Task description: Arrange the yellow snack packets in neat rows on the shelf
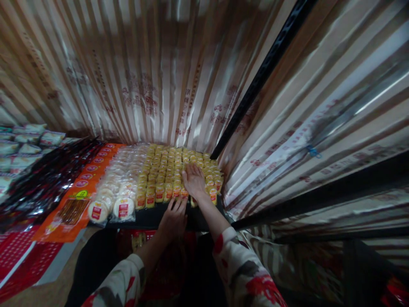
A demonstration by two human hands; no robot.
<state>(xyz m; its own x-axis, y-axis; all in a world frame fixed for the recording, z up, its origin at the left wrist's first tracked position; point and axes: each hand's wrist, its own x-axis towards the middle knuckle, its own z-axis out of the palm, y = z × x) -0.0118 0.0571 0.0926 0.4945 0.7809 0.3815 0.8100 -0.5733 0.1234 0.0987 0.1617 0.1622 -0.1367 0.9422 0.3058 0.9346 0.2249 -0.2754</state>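
Several rows of small yellow snack packets (pixel 159 170) with red and white labels stand packed together on a dark shelf (pixel 143 219). My right hand (pixel 194 179) lies flat over the right part of these rows, its fingers stretched toward the back. At the front edge my left hand (pixel 175 215) touches the lower front of the packets, fingertips against them. Its fingers look spread, and I see nothing held in them. What lies under the right palm is hidden.
Left of the yellow packets are clear-wrapped round white crackers (pixel 124 208), an orange snack bag (pixel 73 209), dark shiny packs (pixel 44 183) and white packets (pixel 27 149). A black metal post (pixel 255 94) rises at right. Striped plastic sheeting (pixel 143 76) hangs behind. A red basket (pixel 19 251) stands lower left.
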